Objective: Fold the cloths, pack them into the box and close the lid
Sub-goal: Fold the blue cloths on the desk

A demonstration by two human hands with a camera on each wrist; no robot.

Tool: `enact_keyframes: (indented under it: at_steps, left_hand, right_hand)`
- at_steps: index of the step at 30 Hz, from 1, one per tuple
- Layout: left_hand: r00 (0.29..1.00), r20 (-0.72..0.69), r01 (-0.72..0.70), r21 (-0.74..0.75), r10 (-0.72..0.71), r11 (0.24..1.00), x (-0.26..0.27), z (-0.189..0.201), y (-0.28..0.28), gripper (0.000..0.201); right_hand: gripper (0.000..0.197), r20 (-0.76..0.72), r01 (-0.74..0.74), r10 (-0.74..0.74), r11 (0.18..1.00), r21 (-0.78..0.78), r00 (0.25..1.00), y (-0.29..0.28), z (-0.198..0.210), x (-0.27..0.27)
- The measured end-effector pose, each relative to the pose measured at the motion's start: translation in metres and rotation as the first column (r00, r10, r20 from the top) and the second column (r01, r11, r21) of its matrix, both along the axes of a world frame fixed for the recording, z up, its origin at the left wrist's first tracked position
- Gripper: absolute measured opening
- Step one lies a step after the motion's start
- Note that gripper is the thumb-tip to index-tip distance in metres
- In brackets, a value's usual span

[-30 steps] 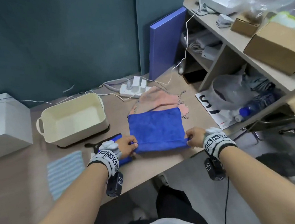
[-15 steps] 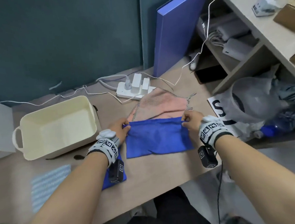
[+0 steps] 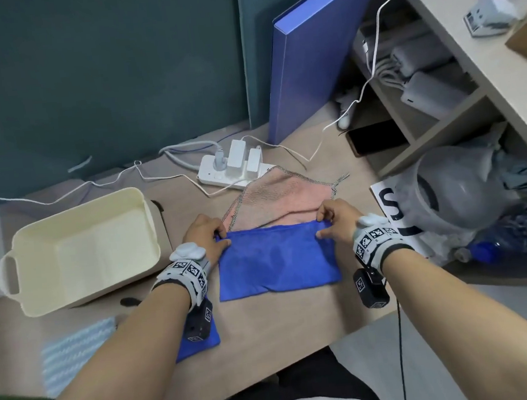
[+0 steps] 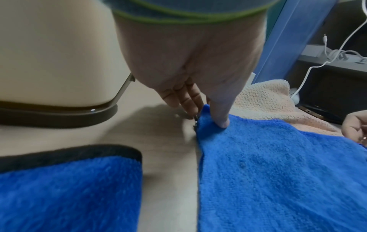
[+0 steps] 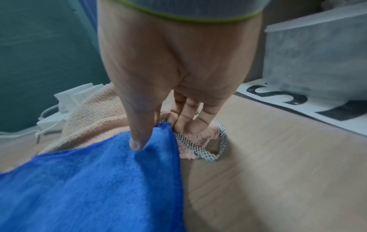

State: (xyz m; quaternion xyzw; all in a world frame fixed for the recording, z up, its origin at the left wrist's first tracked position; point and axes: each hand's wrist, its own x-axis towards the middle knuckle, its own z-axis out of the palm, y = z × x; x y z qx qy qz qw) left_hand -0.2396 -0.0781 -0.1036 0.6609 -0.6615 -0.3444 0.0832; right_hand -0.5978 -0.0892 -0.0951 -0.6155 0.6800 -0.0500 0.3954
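A blue cloth [image 3: 276, 258] lies folded in half on the desk, its far edge over a pink cloth [image 3: 282, 198]. My left hand [image 3: 209, 234] pinches the blue cloth's far left corner [image 4: 206, 119], thumb on top. My right hand [image 3: 333, 216] pinches the far right corner [image 5: 158, 133] the same way. A cream box [image 3: 79, 246] stands open and empty to the left. Another folded blue cloth [image 3: 201, 343] lies under my left wrist, and a pale blue striped cloth [image 3: 75, 350] lies near the front left.
A white power strip [image 3: 231, 167] with plugs and cables sits behind the pink cloth. A blue board [image 3: 314, 60] leans at the back. Shelves [image 3: 453, 68] with clutter and a plastic bag [image 3: 457, 194] stand on the right. The desk's front edge runs near my arms.
Both hands carried the blue cloth's near edge away from me to its far edge, folding it in half. The view shifted closer and to the left.
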Motion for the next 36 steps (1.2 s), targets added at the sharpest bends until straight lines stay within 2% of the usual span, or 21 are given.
enact_keyframes:
  at_steps: [4,6,11,18,25,29,32,36]
  left_hand:
    - [0.998,0.012,0.055,-0.042,-0.055,0.998,-0.004,0.001,-0.002,0.02]
    - [0.994,0.035,0.107,-0.01,-0.106,0.994,-0.005,0.005,-0.005,0.021]
    - [0.985,0.083,0.146,0.045,-0.149,0.988,-0.001,0.01,-0.008,0.018]
    - [0.996,0.078,0.043,0.067,-0.048,0.997,-0.002,0.016,-0.001,0.016]
    - [0.996,0.09,-0.008,0.095,0.0,0.995,-0.002,0.02,0.003,0.017]
    - [0.998,0.065,-0.032,0.076,0.027,0.997,-0.004,0.022,0.007,0.017]
    - [0.997,0.069,-0.039,0.062,0.035,0.997,-0.006,0.022,0.01,0.017]
    - [0.996,0.064,-0.061,0.056,0.057,0.997,-0.006,0.023,0.014,0.019]
  right_hand:
    - [0.032,-0.15,-0.142,0.157,0.985,0.103,0.976,-0.007,0.008,0.0]
    - [0.03,-0.162,-0.165,0.18,0.981,0.1,0.97,-0.009,0.011,0.001]
    - [0.026,-0.104,-0.081,0.086,0.995,0.052,0.991,-0.009,0.018,0.0]
    - [0.02,-0.005,0.086,-0.086,0.994,0.067,0.996,-0.008,0.012,0.001]
    - [0.027,0.021,0.071,-0.072,0.997,0.043,0.997,-0.007,0.014,0.005]
    - [0.021,-0.017,0.026,-0.025,0.996,0.084,1.0,-0.005,0.013,0.003]
    - [0.015,-0.076,0.053,-0.046,0.995,0.087,0.996,-0.005,0.013,0.003]
    - [0.016,-0.083,0.113,-0.106,0.99,0.082,0.991,-0.001,0.021,0.003]
